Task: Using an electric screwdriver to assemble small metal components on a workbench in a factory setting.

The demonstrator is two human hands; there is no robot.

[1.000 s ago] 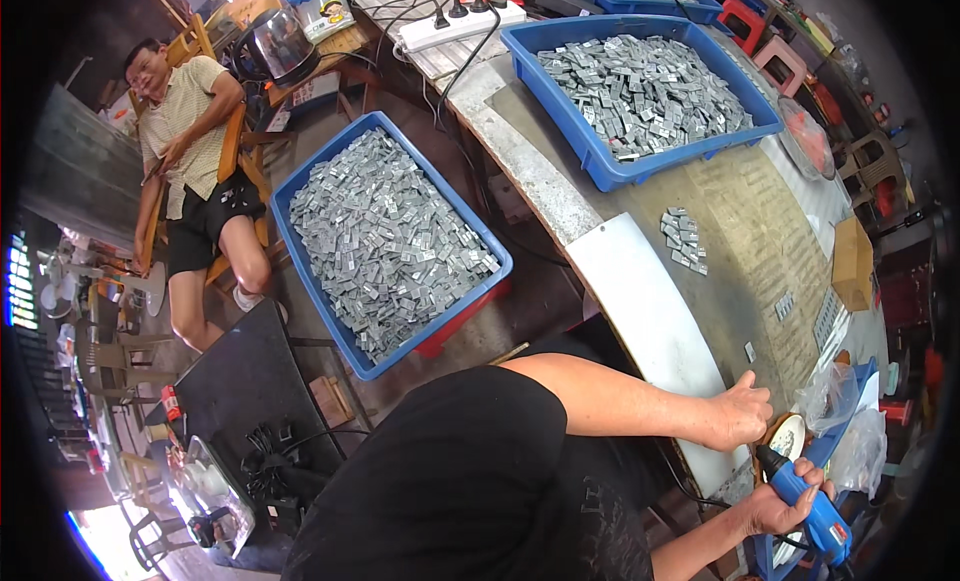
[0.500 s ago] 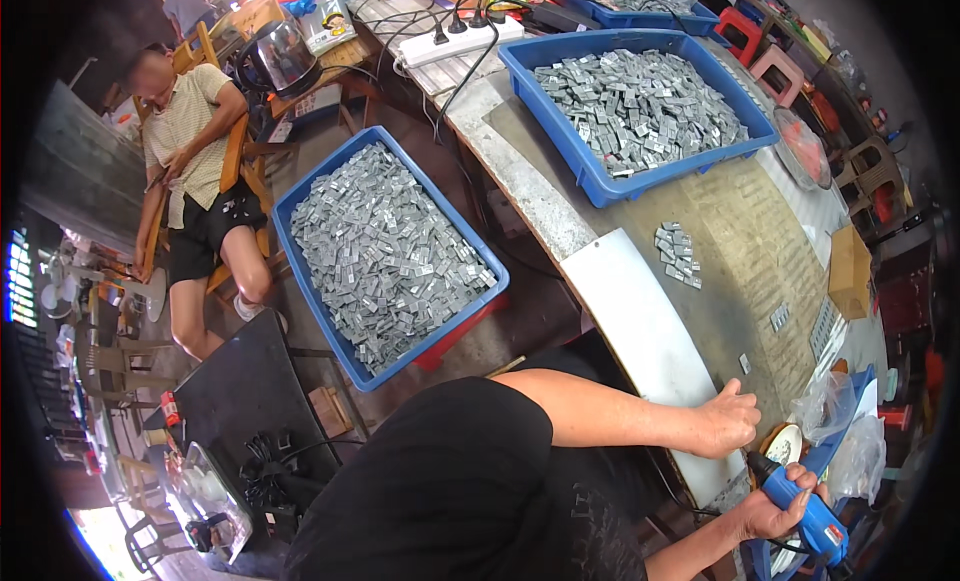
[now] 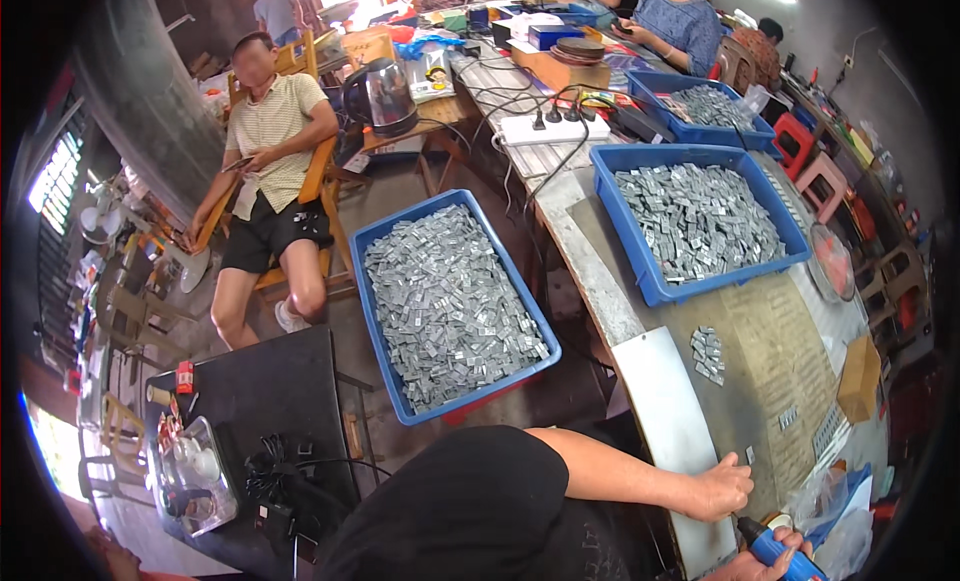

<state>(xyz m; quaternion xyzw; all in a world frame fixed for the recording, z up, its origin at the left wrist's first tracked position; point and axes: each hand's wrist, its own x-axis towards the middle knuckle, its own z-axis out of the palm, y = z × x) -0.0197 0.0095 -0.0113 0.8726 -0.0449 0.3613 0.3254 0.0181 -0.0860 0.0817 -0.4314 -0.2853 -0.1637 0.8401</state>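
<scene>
My left hand (image 3: pixel 722 488) is closed in a fist above the right edge of a white board (image 3: pixel 665 401); anything inside the fingers is hidden. Lower down at the right, my right hand (image 3: pixel 765 563) grips a blue power tool (image 3: pixel 775 551) with a black nose, partly cut off by the picture's lower edge. The nose points up toward my left hand. One small grey part (image 3: pixel 750 455) lies just beyond the left fist. A small cluster of grey parts (image 3: pixel 709 356) and a short row of them (image 3: pixel 788 418) rest farther up the worktop.
A blue tray (image 3: pixel 628 233) heaped with grey parts stands on the worktop; another blue tray (image 3: pixel 366 311) stands left of it. A white power strip (image 3: pixel 555 129) trails black cords. A cardboard box (image 3: pixel 860 378) is at right. One person (image 3: pixel 285 131) sits in a wooden chair.
The view has tilted up and left, so the scene sits lower and farther right, with more people at the back. My left fist stays closed; my right hand still grips the tool.
</scene>
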